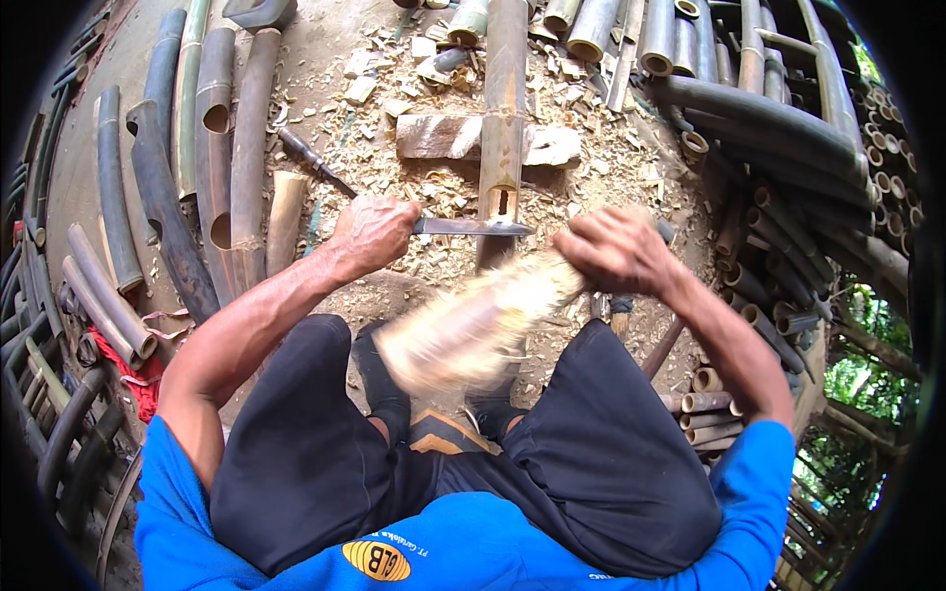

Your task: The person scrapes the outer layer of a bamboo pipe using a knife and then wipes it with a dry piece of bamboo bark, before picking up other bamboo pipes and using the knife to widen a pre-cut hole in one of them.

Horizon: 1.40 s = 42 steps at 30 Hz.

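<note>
My left hand (374, 229) is closed round the handle of a knife (471, 227). Its blade points right and crosses a bamboo pole (503, 108) close to a slot cut in the pole's near end. My right hand (613, 248) grips a thick, pale wooden mallet (473, 330), smeared by motion and with a frayed surface. The mallet slants down to the left, between the knife and my knees. A wooden block (434, 136) lies crosswise under the pole.
Wood chips (370, 128) litter the ground around the pole. A dark-handled tool (310, 156) lies left of it. Long bamboo pieces (219, 148) lie farther left; bamboo stacks (778, 138) fill the right. My shod feet (384, 384) flank the working spot.
</note>
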Motion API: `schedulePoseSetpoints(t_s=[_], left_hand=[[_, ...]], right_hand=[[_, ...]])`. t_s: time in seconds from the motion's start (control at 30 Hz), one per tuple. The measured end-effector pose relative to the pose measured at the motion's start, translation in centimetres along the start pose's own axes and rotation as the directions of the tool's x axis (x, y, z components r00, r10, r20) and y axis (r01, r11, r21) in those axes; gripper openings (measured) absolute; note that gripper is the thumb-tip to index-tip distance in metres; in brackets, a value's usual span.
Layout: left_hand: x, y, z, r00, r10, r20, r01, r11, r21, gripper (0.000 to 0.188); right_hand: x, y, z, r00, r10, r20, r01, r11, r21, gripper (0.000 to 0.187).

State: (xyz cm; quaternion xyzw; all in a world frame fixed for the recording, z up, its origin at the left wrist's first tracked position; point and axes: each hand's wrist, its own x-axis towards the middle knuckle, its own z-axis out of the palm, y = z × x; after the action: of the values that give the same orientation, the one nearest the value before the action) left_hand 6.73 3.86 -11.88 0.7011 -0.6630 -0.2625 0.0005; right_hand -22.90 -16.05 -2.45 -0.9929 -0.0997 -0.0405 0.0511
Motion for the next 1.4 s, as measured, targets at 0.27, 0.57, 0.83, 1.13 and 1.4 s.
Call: schedulePoseSetpoints(t_s=[0.27,0.57,0.83,1.13,1.4], left_hand=[[-0.7,-0.2,0.0,0.998,0.013,-0.053,-0.013,1.000,-0.005,0.012],[-0.2,-0.5,1.0,0.996,-0.009,-0.085,0.013,0.999,0.048,0.010],[-0.4,0.0,0.6,0.998,-0.026,-0.061,0.032,0.995,0.096,0.008],[0.5,-0.7,0.7,0.997,-0.057,-0.059,0.062,0.994,0.086,0.010],[1.1,-1.0,1.0,0.995,-0.041,-0.095,0.050,0.994,0.102,0.010]], right_hand=[[2.1,-0.7,-0.4,0.947,-0.295,0.123,0.268,0.942,0.202,0.022],[0.4,-0.1,1.7,0.957,-0.288,0.018,0.284,0.951,0.120,0.023],[1.3,-0.1,1.6,0.946,-0.323,0.024,0.315,0.934,0.168,0.027],[1.1,1.4,1.4,0.977,-0.215,-0.018,0.215,0.967,0.134,0.026],[1.7,2.7,2.9,0.982,-0.189,0.010,0.188,0.980,0.063,0.039]])
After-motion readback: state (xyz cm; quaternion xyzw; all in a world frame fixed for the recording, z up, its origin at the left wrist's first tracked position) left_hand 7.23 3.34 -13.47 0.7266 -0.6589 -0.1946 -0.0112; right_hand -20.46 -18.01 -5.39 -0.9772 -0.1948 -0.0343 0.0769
